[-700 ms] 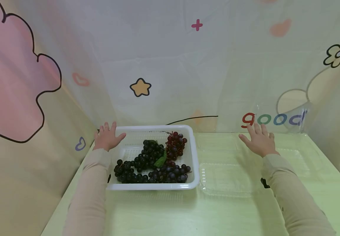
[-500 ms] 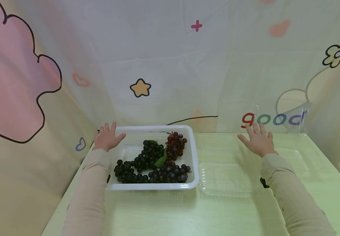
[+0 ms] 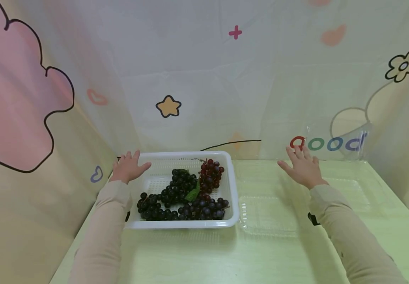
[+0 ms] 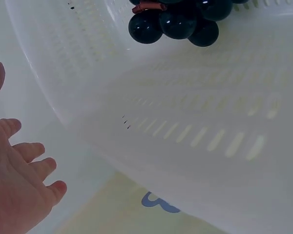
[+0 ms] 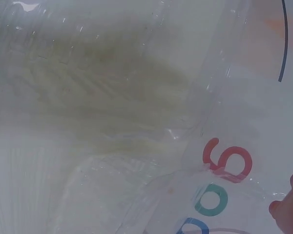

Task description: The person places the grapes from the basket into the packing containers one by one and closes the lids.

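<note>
A white plastic basket [image 3: 235, 189] stands left of centre, with slotted walls. Bunches of dark green-black grapes [image 3: 181, 185], purple grapes [image 3: 208, 209] and red grapes [image 3: 211, 173] lie in it, with a green leaf [image 3: 193, 192] among them. My left hand [image 3: 127, 169] hovers by the basket's far left corner, fingers spread and holding nothing; the left wrist view also shows this hand [image 4: 24, 180] outside the basket wall [image 4: 102, 141]. Palm down, my right hand [image 3: 303, 169] is over the far right part of the table, empty, fingers straight. Only its fingertips [image 5: 276, 208] enter the right wrist view.
Clear plastic containers [image 3: 268, 233] lie right of the basket on the pale green table [image 3: 190, 260]. A clear sheet-like piece [image 3: 365, 136] stands upright at the back right. Behind the table hangs a printed curtain [image 3: 197, 71] with a star and coloured letters.
My right hand has moved left, away from the right side. The left hand has shifted only very slightly; basket and grapes stay put.
</note>
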A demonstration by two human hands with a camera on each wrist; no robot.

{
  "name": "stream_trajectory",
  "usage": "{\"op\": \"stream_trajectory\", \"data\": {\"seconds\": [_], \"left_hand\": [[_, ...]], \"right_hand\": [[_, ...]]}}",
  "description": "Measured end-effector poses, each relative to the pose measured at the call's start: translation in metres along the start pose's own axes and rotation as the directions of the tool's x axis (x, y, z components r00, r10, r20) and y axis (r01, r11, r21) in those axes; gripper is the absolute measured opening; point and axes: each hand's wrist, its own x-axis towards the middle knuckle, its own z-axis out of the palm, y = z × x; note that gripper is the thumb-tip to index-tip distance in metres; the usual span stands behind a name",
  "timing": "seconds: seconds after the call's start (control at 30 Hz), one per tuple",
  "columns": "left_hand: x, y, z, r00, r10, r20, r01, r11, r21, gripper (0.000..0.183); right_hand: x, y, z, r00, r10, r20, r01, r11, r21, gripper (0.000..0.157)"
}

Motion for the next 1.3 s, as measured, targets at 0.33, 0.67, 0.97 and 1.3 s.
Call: {"op": "stream_trajectory", "data": {"seconds": [0.33,0.67,0.97,1.3], "left_hand": [[0.006,-0.005,0.003,0.998,0.04,0.055,-0.04,0.999,-0.008,0.072],[0.0,-0.013,0.001,0.995,0.096,0.041,-0.096,0.995,-0.009,0.066],[-0.007,-0.021,0.002,0.993,0.118,0.023,-0.117,0.992,-0.042,0.065],[-0.012,-0.028,0.003,0.99,0.14,-0.027,-0.141,0.989,-0.042,0.062]], "right_hand": [[0.003,-0.01,0.004,0.999,-0.047,-0.021,0.047,0.999,-0.015,0.078],[-0.001,-0.019,0.0,0.995,-0.095,-0.008,0.094,0.995,-0.027,0.075],[-0.002,-0.029,0.003,0.989,-0.146,-0.026,0.145,0.989,-0.029,0.074],[-0.005,-0.044,0.007,0.977,-0.208,-0.036,0.207,0.977,-0.044,0.073]]}}
